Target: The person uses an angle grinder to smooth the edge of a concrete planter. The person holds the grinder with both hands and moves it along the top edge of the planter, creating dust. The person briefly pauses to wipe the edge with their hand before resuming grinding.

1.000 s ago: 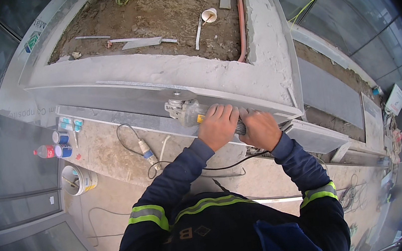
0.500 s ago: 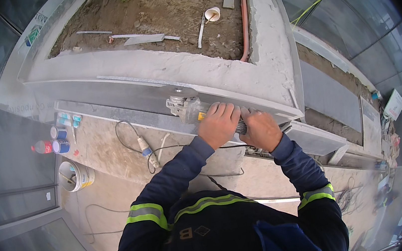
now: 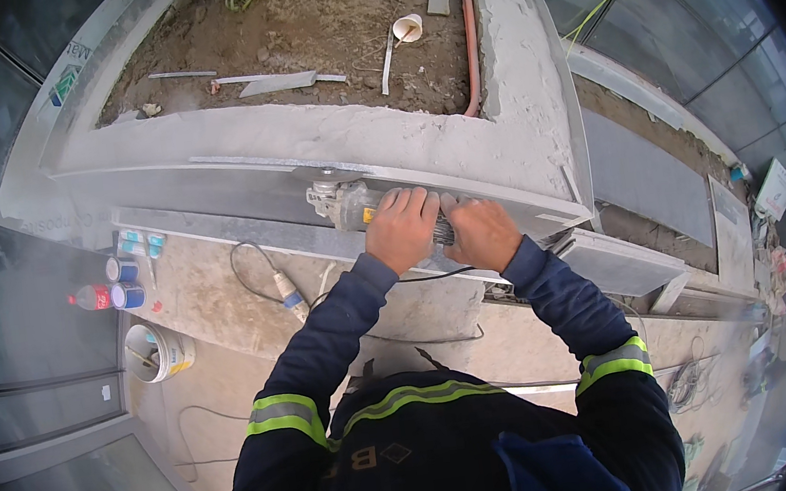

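My left hand [image 3: 399, 230] and my right hand [image 3: 480, 233] are both closed around an angle grinder [image 3: 344, 204] with a metal head and a yellow label, the left nearer its head. The grinder lies level along the front of a grey slab [image 3: 199, 186] facing a planter [image 3: 280, 127]. Its disc [image 3: 325, 171] is against the slab just below the top edge; whether it touches or cuts in is too small to tell. A black cord [image 3: 431, 278] runs below my hands, and my right hand's fingertips are partly hidden behind the grinder.
The planter holds soil, scraps and a white cup [image 3: 408, 29]. Lower left are blue-lidded cans [image 3: 127, 296], a plastic bottle [image 3: 91, 297] and a bucket [image 3: 159, 355]. A cord connector [image 3: 289, 295], coiled cables [image 3: 687, 381], a second slab-topped planter [image 3: 649, 175] and glass panels surround me.
The grinder and both hands have moved left along the slab and slightly up, still gripped the same way.
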Demonstrator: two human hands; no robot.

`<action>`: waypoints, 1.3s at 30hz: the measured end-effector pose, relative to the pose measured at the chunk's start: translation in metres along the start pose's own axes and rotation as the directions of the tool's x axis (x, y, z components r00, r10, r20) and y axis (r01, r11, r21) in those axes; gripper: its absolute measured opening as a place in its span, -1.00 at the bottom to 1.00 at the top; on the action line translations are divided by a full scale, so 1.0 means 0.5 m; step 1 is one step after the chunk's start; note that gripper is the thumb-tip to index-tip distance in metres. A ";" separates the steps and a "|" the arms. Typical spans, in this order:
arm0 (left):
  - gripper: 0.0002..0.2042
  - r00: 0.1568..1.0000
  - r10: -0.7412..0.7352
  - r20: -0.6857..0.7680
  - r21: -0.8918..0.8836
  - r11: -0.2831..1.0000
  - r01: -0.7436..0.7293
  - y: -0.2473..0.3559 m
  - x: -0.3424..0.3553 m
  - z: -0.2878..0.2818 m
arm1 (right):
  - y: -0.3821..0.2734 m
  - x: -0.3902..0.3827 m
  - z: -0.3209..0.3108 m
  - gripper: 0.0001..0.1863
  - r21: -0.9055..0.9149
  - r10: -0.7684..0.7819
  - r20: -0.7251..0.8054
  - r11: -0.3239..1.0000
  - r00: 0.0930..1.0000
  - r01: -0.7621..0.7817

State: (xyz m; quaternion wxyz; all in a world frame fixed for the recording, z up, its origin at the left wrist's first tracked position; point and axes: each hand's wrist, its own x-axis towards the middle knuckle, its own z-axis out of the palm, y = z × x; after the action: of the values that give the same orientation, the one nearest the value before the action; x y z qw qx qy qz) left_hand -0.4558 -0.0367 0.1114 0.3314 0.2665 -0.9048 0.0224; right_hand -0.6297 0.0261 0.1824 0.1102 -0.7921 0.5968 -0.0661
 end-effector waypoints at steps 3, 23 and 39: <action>-0.65 1.000 0.012 -0.029 -0.013 1.000 -0.012 0.027 0.007 -0.004 | -0.005 -0.030 -0.016 -0.48 -0.013 0.009 -0.017 1.000 1.000 -0.010; -0.75 0.999 0.009 -0.045 0.002 1.000 -0.009 0.013 0.008 -0.004 | -0.002 -0.010 -0.005 -0.53 -0.006 0.032 -0.025 0.999 0.999 -0.032; -0.78 0.999 0.049 -0.009 0.119 0.992 -0.048 0.045 -0.012 -0.006 | -0.010 -0.039 0.006 -0.44 -0.022 0.079 -0.030 0.997 0.996 -0.080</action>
State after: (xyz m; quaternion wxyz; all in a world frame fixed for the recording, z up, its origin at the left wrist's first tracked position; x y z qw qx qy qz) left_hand -0.4614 -0.0138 0.1135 0.3194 0.2637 -0.9061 0.0859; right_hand -0.6296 0.0463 0.1813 0.0946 -0.7678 0.6302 -0.0663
